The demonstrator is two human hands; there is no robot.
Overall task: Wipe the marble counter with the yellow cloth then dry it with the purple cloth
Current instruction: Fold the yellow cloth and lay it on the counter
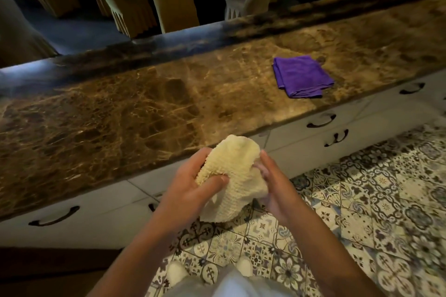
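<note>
Room: a dim kitchen, patterned tile floor (362,200) underfoot, covered chairs (173,0) beyond the long marble counter (120,113).
Yellow cloth: the yellow cloth (231,176) is bunched up in the air, held just in front of the counter's near edge and not touching the stone.
Left hand: the left hand (190,188) is curled around the cloth's left side, thumb pressed into the fabric.
Right hand: the right hand (275,188) is partly open against the cloth's right side, fingers flat along it (whether it grips or only steadies, I cannot tell).
Handling: soft, light, ribbed weave — it should crumple freely and slip little; probably best gathered into a flat pad under one palm before it goes onto the marble.
Purple cloth: the purple cloth (301,75) lies folded on the counter, well apart to the right, untouched.
Stage: likely readying the cloth — wiping appears not yet begun.
Below: white drawers with dark handles (321,120).
</note>
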